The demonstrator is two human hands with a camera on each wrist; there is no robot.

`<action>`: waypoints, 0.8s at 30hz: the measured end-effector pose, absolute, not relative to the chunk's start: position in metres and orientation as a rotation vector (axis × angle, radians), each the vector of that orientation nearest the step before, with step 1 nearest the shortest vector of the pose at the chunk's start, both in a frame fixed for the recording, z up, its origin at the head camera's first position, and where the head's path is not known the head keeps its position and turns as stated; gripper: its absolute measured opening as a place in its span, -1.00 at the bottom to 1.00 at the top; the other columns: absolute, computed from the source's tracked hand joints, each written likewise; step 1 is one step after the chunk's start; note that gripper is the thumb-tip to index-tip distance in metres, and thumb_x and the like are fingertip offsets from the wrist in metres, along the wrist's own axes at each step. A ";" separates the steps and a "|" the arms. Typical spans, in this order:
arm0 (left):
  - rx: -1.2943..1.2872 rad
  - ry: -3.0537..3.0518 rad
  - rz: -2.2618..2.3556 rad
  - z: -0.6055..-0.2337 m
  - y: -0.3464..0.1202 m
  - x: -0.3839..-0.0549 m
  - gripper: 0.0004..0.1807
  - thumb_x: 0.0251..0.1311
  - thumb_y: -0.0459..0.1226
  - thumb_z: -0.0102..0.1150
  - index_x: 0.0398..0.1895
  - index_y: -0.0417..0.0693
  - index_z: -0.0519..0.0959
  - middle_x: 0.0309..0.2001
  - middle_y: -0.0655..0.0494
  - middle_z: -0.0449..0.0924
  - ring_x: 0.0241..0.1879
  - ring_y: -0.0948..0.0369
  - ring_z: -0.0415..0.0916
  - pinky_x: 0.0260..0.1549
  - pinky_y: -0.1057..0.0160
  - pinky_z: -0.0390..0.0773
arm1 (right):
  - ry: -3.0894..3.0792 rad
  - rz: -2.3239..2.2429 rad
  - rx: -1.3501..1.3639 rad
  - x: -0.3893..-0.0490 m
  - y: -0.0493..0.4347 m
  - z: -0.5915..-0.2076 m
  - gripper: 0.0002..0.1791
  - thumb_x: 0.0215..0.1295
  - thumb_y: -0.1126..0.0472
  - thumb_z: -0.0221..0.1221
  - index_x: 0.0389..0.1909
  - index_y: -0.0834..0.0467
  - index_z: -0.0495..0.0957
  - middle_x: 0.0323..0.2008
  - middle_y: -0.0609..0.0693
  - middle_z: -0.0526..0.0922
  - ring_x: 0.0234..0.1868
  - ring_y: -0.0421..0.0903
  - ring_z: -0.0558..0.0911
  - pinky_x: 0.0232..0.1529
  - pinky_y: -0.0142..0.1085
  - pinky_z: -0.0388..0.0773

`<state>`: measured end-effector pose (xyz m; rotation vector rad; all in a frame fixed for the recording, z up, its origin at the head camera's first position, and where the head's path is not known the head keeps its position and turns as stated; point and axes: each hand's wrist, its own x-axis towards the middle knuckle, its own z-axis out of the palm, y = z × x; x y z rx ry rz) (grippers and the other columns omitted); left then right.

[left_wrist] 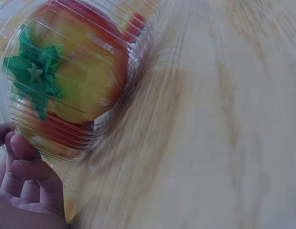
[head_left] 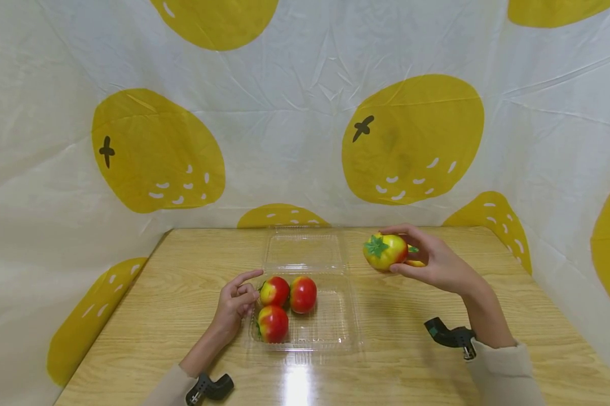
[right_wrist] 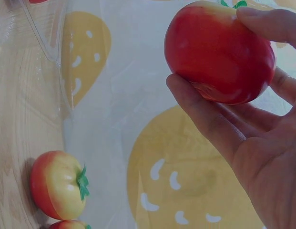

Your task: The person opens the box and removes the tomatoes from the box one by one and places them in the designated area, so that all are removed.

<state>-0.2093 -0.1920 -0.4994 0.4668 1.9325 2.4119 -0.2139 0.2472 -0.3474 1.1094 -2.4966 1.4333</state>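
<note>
In the head view my right hand [head_left: 439,262] holds a red-and-yellow tomato [head_left: 383,252] with a green star-shaped calyx above the table, right of a clear plastic container [head_left: 330,332]. Fingertips and thumb grip the tomato [right_wrist: 219,52] from opposite sides in the right wrist view. Three similar tomatoes sit in the left part of the container, one of them a red tomato [head_left: 303,294]. At the container's left edge, my left hand [head_left: 234,301] pinches the rim with its thumb and bent fingers. Its wrist view shows a tomato [left_wrist: 86,71] through the ribbed wall.
The container's clear lid [head_left: 305,251] lies folded back toward the rear curtain [head_left: 284,158]. On the table [head_left: 193,259], behind my right hand, are more tomatoes, including a yellow-and-red tomato [right_wrist: 59,185]. Patterned curtains enclose the table's back and sides.
</note>
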 end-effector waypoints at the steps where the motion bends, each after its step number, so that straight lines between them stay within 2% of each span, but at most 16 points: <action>1: 0.469 1.931 2.413 -0.499 -0.192 -0.209 -0.41 0.28 -0.52 0.07 0.40 -0.50 0.32 -0.58 0.23 0.46 -0.67 0.36 0.36 -0.70 0.47 0.34 | -2.495 1.430 1.110 -0.214 0.248 -0.347 -0.33 0.27 0.45 0.33 0.39 0.19 0.38 0.30 0.18 0.47 0.11 -0.29 0.61 0.04 -0.42 0.67; 8: 0.464 1.925 2.416 -0.500 -0.192 -0.209 -0.42 0.29 -0.53 0.05 0.40 -0.52 0.30 -0.58 0.23 0.48 -0.67 0.36 0.37 -0.70 0.49 0.36 | -2.480 1.428 1.103 -0.214 0.251 -0.347 -0.34 0.27 0.47 0.32 0.39 0.22 0.38 0.32 0.04 0.47 0.15 -0.34 0.59 0.07 -0.45 0.65; 16: 0.453 1.927 2.413 -0.500 -0.192 -0.208 -0.42 0.29 -0.53 0.05 0.40 -0.53 0.29 -0.58 0.22 0.48 -0.67 0.35 0.36 -0.70 0.47 0.36 | -2.465 1.441 1.096 -0.213 0.255 -0.349 -0.33 0.24 0.50 0.32 0.38 0.24 0.38 0.28 -0.20 0.48 0.12 -0.32 0.60 0.01 -0.42 0.68; 24: 0.451 1.924 2.419 -0.499 -0.191 -0.209 -0.42 0.29 -0.52 0.05 0.39 -0.50 0.31 -0.58 0.23 0.48 -0.67 0.36 0.36 -0.69 0.49 0.39 | -2.445 1.489 1.100 -0.214 0.258 -0.348 -0.32 0.23 0.54 0.30 0.38 0.29 0.35 0.29 -0.24 0.47 0.13 -0.30 0.60 -0.01 -0.42 0.69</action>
